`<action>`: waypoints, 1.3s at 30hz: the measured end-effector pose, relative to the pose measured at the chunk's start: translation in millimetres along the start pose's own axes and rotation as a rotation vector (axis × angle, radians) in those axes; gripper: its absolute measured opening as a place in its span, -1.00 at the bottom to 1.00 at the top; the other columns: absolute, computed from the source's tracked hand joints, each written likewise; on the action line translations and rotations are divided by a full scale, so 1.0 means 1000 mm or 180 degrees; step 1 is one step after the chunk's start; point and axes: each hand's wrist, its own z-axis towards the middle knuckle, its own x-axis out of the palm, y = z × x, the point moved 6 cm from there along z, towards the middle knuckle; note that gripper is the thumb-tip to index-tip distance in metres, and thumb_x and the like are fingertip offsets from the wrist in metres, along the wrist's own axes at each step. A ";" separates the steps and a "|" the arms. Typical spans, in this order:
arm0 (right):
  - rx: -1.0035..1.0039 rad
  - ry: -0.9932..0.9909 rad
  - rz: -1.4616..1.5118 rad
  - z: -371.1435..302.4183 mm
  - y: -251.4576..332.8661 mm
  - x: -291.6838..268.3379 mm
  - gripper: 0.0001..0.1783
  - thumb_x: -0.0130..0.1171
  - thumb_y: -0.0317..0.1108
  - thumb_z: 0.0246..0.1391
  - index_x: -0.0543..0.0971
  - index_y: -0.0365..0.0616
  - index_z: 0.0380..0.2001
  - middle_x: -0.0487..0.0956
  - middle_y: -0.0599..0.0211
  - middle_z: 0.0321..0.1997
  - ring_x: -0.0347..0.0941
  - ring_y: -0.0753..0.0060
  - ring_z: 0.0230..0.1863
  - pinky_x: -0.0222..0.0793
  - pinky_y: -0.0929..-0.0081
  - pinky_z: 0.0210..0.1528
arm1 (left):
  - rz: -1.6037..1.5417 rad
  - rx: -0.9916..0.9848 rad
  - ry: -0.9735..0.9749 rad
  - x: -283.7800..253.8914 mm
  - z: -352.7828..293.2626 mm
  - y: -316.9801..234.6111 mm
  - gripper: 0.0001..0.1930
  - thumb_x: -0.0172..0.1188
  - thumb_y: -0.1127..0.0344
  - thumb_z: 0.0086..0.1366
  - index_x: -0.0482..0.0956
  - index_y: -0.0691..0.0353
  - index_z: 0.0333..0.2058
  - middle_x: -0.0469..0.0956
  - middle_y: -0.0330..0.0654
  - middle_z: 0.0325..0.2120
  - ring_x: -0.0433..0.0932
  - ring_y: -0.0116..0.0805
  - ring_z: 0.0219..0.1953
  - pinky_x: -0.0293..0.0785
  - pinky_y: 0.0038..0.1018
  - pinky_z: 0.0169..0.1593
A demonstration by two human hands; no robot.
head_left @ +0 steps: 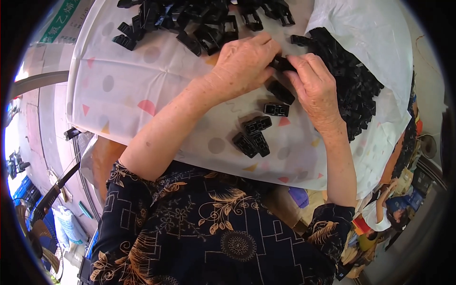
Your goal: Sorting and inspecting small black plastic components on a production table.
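Both my hands meet above the far part of the table, closed round one small black plastic part [282, 63]. My left hand [248, 61] grips its left end and hides much of it. With thumb and fingers, my right hand [313, 83] pinches the other end. Just below lies a black block-shaped connector housing [280, 92]. Nearer to me are another slotted black housing [276, 109] and a small cluster of black housings [257, 125]. Beyond my left hand spreads a loose heap of black clip-like parts [204, 21]. Right of my right hand is a dense pile of small black parts [349, 78].
A pale cloth with coloured shapes [185, 118] covers the table. White plastic sheeting [365, 28] lies at the far right, partly beside the dense pile. A fan [40, 232] stands at the lower left. Another person [380, 213] is at the lower right, among boxes.
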 end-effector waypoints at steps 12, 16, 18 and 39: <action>-0.0239 0.0078 -0.0271 -0.002 -0.003 0.012 -0.65 0.29 -0.63 -0.14 0.58 -0.26 -0.19 0.47 0.26 -0.32 0.44 0.16 -0.31 0.42 0.32 -0.25 | -0.0004 -0.0090 0.0063 0.002 0.000 0.001 -0.69 0.36 0.33 0.05 0.53 0.22 -0.21 0.50 -0.13 -0.24 0.62 -0.10 -0.21 0.57 -0.28 -0.19; -0.0091 -0.0043 -0.0278 -0.005 -0.004 0.015 -0.67 0.28 -0.62 -0.12 0.59 -0.23 -0.20 0.49 0.28 -0.32 0.44 0.17 -0.29 0.42 0.34 -0.25 | -0.0040 -0.0068 0.0075 0.002 0.000 0.002 -0.69 0.35 0.34 0.04 0.54 0.21 -0.21 0.50 -0.13 -0.23 0.61 -0.08 -0.19 0.56 -0.25 -0.17; -0.0074 0.0019 -0.0292 -0.004 -0.003 0.015 -0.68 0.28 -0.61 -0.12 0.59 -0.22 -0.20 0.49 0.29 -0.32 0.44 0.17 -0.27 0.42 0.35 -0.24 | -0.0075 -0.0022 0.0031 0.000 0.001 0.003 -0.70 0.33 0.34 0.04 0.55 0.20 -0.21 0.50 -0.13 -0.22 0.60 -0.07 -0.19 0.55 -0.23 -0.15; -0.0084 0.0356 -0.0480 -0.004 -0.030 0.027 -0.62 0.22 -0.41 0.06 0.48 -0.13 -0.01 0.48 0.27 -0.08 0.47 0.13 -0.08 0.44 0.32 -0.06 | 0.0584 0.0489 -0.0219 -0.003 -0.118 -0.091 -0.44 0.38 -0.03 0.03 0.48 0.07 -0.04 0.36 -0.05 0.03 0.41 -0.04 0.06 0.35 -0.16 -0.01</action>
